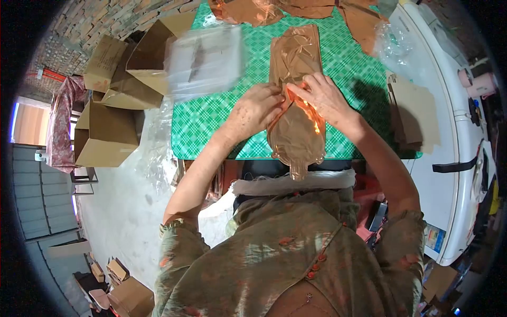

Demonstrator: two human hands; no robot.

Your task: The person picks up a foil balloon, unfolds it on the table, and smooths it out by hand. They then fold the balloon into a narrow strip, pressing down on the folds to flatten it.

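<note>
A flat, uninflated copper-coloured foil balloon (pixel 298 134) lies lengthwise on the green checked tablecloth (pixel 206 129). Its scalloped end and short tab hang just past the table's near edge. My left hand (pixel 256 108) is closed on the foil's left edge around its middle, fingertips pinching it. From the right, my right hand (pixel 322 100) grips the same part with thumb and fingers bent. Between the hands the foil is creased and reflects bright orange light. The exact fingertip contact is partly hidden.
A stack of clear plastic bags (pixel 206 61) lies at the table's left. More copper foil pieces (pixel 248 11) lie along the far edge, near crumpled clear plastic (pixel 393 45). Cardboard sheets (pixel 412 113) sit at right beside a white appliance (pixel 449 211). Open cardboard boxes (pixel 108 132) stand left.
</note>
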